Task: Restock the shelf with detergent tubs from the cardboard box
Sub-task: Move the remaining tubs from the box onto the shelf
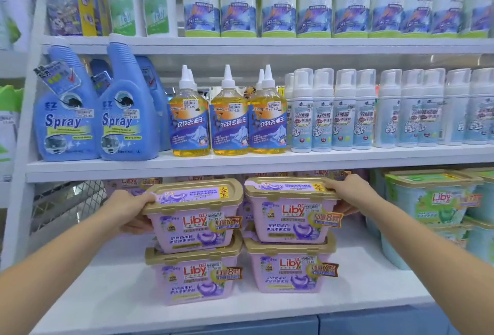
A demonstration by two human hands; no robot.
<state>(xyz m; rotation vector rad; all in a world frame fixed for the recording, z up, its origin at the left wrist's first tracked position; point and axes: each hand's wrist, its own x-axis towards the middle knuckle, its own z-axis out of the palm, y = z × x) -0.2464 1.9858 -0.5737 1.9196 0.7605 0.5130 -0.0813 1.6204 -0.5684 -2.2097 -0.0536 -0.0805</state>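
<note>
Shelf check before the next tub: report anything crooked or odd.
The left upper purple Liby tub sits tilted and lower than the right upper one; each hand, left and right, grips one.

Bright, even shop light with soft focus and wide-angle bending at the edges.

Light falls from above and in front, washing the white bottom shelf (112, 289) pale; soft shadows lie under the middle shelf board (160, 171) and beneath the purple Liby tubs (195, 227), where the stacks meet the shelf. The tubs' labels near the centre read clearly, while the green-capped bottles (315, 0) along the top row and the foam pump bottles (459, 110) toward the right end smear and blur. The shelf's left upright (18, 147) leans and curves, and both forearms stretch wide toward the lower corners.
</note>
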